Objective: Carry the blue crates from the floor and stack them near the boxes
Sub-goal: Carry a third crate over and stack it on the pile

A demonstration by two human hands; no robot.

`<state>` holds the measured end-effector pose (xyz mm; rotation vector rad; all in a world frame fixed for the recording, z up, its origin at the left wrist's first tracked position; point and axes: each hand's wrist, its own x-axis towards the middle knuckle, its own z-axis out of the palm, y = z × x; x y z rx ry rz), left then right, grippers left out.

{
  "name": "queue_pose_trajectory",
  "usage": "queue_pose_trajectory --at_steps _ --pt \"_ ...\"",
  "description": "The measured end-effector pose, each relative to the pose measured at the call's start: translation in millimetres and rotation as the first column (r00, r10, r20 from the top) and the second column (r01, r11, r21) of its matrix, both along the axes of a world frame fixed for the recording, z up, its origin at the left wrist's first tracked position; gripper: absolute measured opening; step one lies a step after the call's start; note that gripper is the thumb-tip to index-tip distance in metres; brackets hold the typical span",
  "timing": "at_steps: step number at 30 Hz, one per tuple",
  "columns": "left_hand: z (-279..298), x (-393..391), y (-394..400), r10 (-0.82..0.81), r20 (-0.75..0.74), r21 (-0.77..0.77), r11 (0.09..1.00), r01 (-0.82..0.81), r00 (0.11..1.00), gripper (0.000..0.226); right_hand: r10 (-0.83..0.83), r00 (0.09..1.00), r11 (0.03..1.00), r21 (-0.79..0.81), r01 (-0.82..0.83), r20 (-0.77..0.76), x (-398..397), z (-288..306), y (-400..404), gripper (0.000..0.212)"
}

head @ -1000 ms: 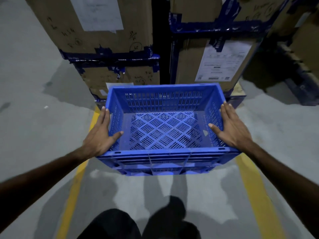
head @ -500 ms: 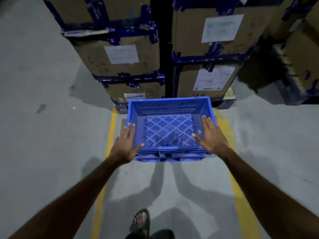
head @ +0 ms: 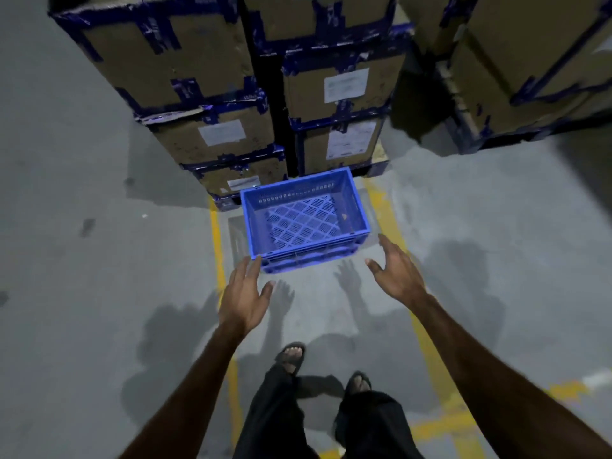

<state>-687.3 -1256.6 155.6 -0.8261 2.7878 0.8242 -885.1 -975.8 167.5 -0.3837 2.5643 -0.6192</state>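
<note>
The crate [head: 303, 220] sits upright on the floor [head: 82, 293], just ahead of both hands and pushed up near the taped boxes [head: 212, 134], between two yellow lines [head: 216, 246]. It looks like a single crate, though ribbing along its near wall could be the rim of another beneath; I cannot tell which. The left grip [head: 243, 294] hovers just short of the crate's near left corner, fingers straight and spread, holding nothing. The right grip [head: 395, 271] hangs beside the near right corner, apart from it, likewise open and empty. The step in hand appears to be the release. To do it well, check the crate sits square to the boxes and flat on the floor, so that a crate brought next seats rim on rim without rocking.
</note>
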Motion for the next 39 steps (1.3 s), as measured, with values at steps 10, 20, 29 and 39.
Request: queue_pose_trajectory --at_steps 10,20,29,39 --pt "39.7 -64.2 5.1 -0.409 -0.082 0.024 0.911 0.412 0.909 0.069 -0.479 0.874 0.876 -0.113 0.469 -0.086 99.2 46.5 41.7 0.074" --pt "49.7 -99.3 141.4 -0.829 -0.159 -0.021 0.545 0.838 0.536 0.074 -0.827 0.541 0.558 -0.11 0.823 -0.152 254.6 60.7 146.6 0.074" --pt "85.0 -28.1 338.6 -0.967 -0.247 -0.135 0.097 0.986 0.061 0.065 -0.982 0.07 0.093 -0.128 0.987 -0.176 444.4 79.4 239.6 0.074" --pt "97.1 154.1 512.7 -0.909 -0.299 -0.133 -0.262 0.956 -0.291 0.065 -0.929 -0.339 -0.311 -0.182 0.933 -0.15 664.4 74.7 305.1 0.076"
